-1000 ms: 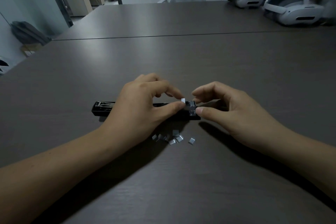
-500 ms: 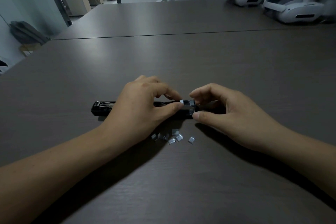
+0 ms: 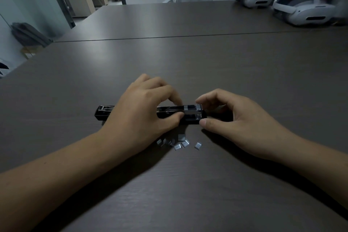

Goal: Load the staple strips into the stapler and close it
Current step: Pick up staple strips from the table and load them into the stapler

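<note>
Head-camera footage is centred on a long black stapler (image 3: 190, 119), opened out flat and laid parallel to the near edge of a dark wood-grain table (image 3: 188, 58), roughly midway between its left and right edges. The stapler's right end is pinched between the curled thumb and forefinger of the right hand (image 3: 239, 118), so the body is steadied. The magazine is straddled by the left hand (image 3: 143, 111), thumb on the near side and forefinger on top, just beside a short silvery staple strip (image 3: 186, 108) that is seated in the open channel; whether that strip itself is gripped cannot be told. Loading appears to be the step in hand. It would be best done with the strip kept legs-down and square to the rail, slid along rather than pressed, while the body is held against sliding. One stapler and one seated strip are counted. About seven small loose silver staple pieces (image 3: 178, 143) are scattered just nearer the near edge, some overlapping, so the count is approximate. At least two white headsets (image 3: 305, 10) are seen at the far right corner.
</note>
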